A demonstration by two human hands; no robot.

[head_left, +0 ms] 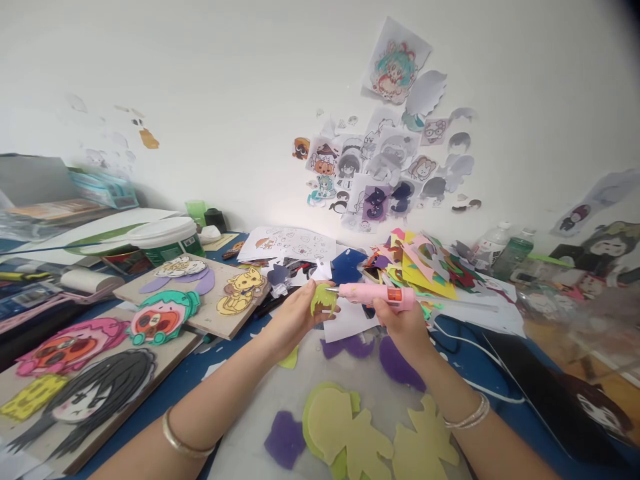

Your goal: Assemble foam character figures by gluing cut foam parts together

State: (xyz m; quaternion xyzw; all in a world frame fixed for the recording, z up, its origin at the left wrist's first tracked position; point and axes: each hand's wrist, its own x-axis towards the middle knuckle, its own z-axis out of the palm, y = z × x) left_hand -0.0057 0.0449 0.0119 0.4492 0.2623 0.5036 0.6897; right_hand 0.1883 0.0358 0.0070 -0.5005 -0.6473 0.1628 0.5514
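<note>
Between the fingers of my left hand [297, 312] is a small lime-green cutout [323, 300] with a jagged lower edge. My right hand [404, 327] grips a pink hot glue gun [367, 294], its metal nozzle pointing left and reaching the cutout's upper right edge; whether it touches I cannot tell. Below my hands, on a pale work surface [260, 407], lie purple cutouts [285, 438], a lime-green piece [311, 407] and beige-yellow figure-shaped cutouts [367, 443].
Boards at the left carry finished character cutouts [163, 317]. A white-lidded tub [163, 239] stands behind them. Coloured scraps [425, 257] are heaped at the back right, near plastic bottles [513, 253]. A white cable [480, 353] runs beside a black tablet-like slab [545, 393].
</note>
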